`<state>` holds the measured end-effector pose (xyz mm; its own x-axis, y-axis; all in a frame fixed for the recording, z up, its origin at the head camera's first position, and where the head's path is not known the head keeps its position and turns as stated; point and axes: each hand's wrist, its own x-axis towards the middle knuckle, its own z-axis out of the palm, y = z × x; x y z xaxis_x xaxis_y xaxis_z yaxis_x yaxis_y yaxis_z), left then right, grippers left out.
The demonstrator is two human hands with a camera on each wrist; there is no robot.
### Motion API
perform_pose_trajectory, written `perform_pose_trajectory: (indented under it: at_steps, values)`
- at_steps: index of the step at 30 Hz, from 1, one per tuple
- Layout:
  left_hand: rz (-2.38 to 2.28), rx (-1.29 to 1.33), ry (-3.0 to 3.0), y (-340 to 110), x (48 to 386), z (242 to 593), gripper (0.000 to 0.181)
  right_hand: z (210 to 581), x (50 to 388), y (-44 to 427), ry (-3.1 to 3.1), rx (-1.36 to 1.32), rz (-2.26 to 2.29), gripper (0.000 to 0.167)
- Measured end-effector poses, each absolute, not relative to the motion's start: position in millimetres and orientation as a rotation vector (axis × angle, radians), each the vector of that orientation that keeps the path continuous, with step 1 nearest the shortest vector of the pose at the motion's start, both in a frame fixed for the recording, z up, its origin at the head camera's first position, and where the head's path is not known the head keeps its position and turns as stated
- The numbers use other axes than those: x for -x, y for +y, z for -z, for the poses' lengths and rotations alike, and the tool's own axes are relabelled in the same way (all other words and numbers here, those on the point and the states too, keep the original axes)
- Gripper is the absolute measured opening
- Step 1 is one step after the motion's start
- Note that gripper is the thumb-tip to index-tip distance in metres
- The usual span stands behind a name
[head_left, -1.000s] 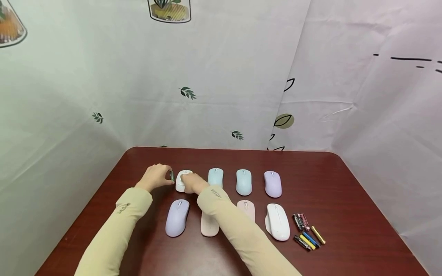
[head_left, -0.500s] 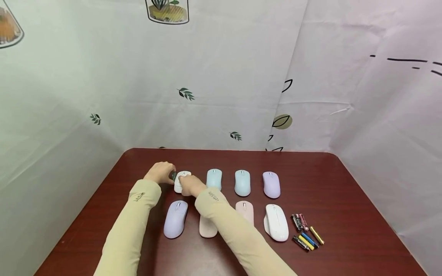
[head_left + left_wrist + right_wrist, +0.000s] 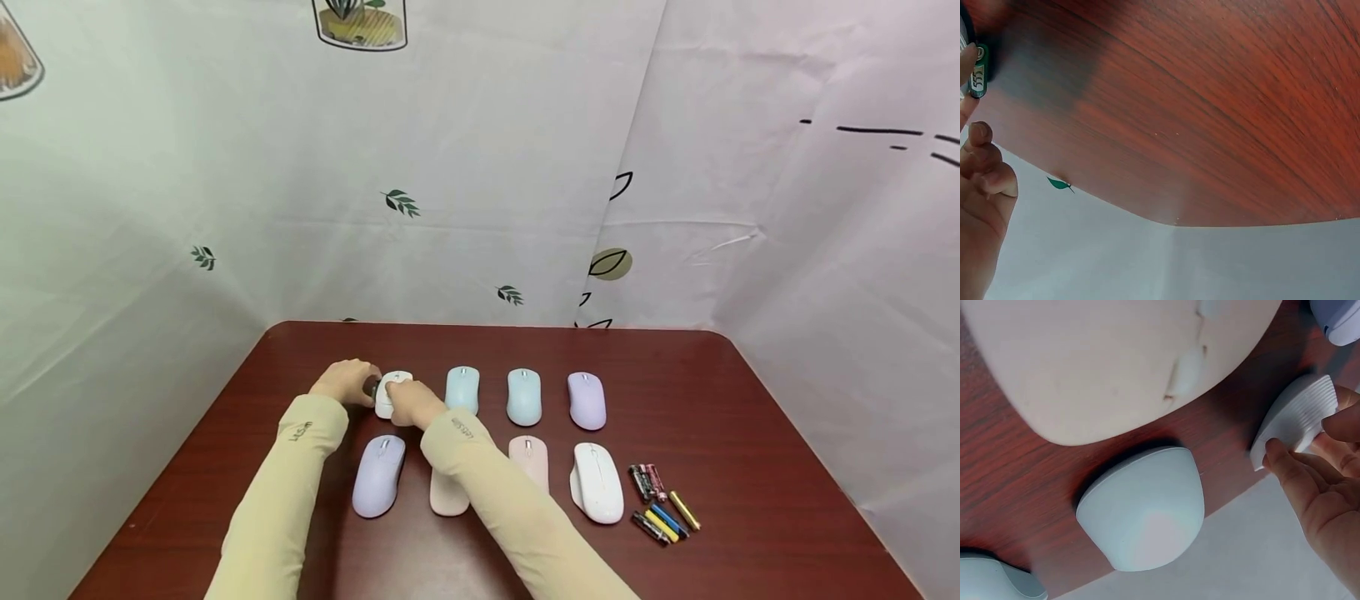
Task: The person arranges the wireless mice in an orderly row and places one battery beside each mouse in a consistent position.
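Left of centre in the head view, on a dark red-brown wood-grain table (image 3: pixel 757 442), a person's two hands meet around a white computer mouse (image 3: pixel 383 402). The left hand (image 3: pixel 347 382) is on its left side, the right hand (image 3: pixel 414 405) on its right and slightly lower in the frame.

At the upper left edge of the left-wrist view, a green AA-type battery (image 3: pixel 979 75) marked "555" is pinched between fingertips of the left hand, with other fingers bent. The battery's long axis runs nearly up and down that frame, tipped slightly. Which end is positive is not clear.

The key relation is left to right: in the head view the battery is just beside the mouse's left edge, between it and the left hand. Whether the two touch cannot be told. The mouse's length runs roughly up and down the frame. The left hand, already holding the battery, is the nearer one to it.

At the right of the right-wrist view, the right hand's curled fingers and thumb grip the mouse, whose ridged side shows.

Just right of the mouse in the head view is a light-blue mouse (image 3: pixel 462 386); below it, a lavender mouse (image 3: pixel 378 477). Loose batteries (image 3: pixel 662 526) lie at lower right, well apart from both hands.
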<state>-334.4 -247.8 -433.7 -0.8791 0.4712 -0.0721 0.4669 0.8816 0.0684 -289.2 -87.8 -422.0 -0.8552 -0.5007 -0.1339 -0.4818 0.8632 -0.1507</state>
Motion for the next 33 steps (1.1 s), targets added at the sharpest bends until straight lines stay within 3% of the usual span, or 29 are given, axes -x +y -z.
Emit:
perform_pose_trajectory:
  at_steps: [8, 20, 33]
  values:
    - [-0.249, -0.539, 2.883, -249.3, 327.3, 434.9, 0.048, 421.8, 289.2, -90.6, 2.859, 0.798, 0.177, 0.039]
    - [-0.307, -0.531, 2.888, -249.4, 321.5, 437.6, 0.055, 421.6, 293.7, -88.6, 2.82, 0.818, 0.212, 0.033]
    - [-0.294, -0.549, 2.975, -248.2, 311.0, 441.5, 0.059, 420.2, 302.7, -68.3, 2.679, 0.83, 0.294, 0.045]
